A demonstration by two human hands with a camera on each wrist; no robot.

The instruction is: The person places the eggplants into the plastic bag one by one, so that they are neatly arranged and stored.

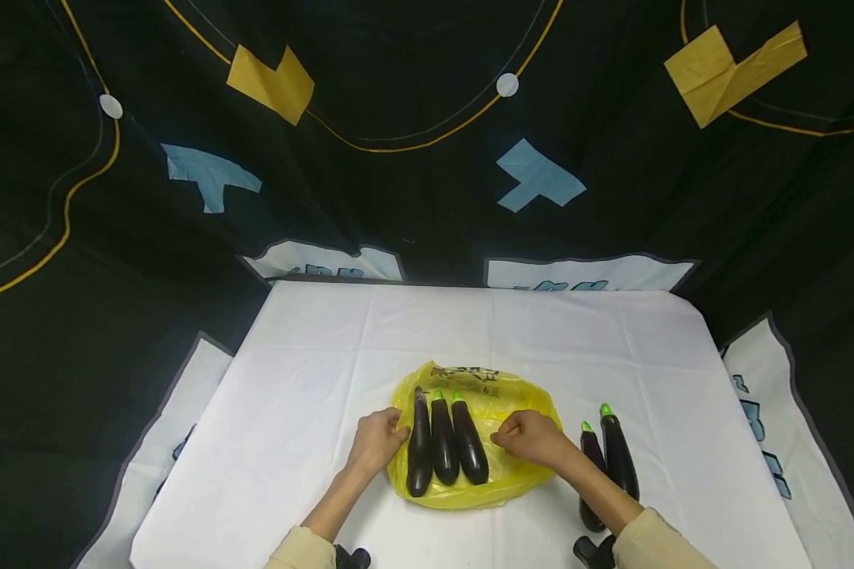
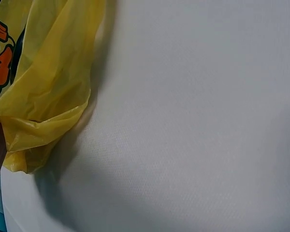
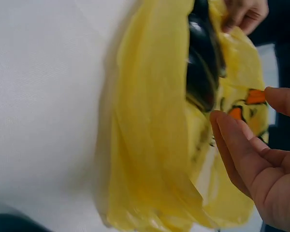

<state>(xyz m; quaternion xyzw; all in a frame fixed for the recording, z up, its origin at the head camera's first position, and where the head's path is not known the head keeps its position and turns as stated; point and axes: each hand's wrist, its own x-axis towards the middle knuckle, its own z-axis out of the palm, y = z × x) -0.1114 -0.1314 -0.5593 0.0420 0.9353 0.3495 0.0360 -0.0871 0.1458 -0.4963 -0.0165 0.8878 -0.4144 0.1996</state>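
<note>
A yellow plastic bag lies spread on the white table, with three dark eggplants side by side on its left half. At the bag's left edge my left hand pinches the plastic; the left wrist view shows the gathered bag and only a bit of a finger. Over the bag's right half is my right hand, its thumb apart from bent, loose fingers in the right wrist view. Nothing is between that thumb and fingers, which are near one eggplant's end.
Two more eggplants lie right of the bag, partly behind my right forearm. The white table reaches back to a dark patterned cloth. Black objects show beside both sleeves.
</note>
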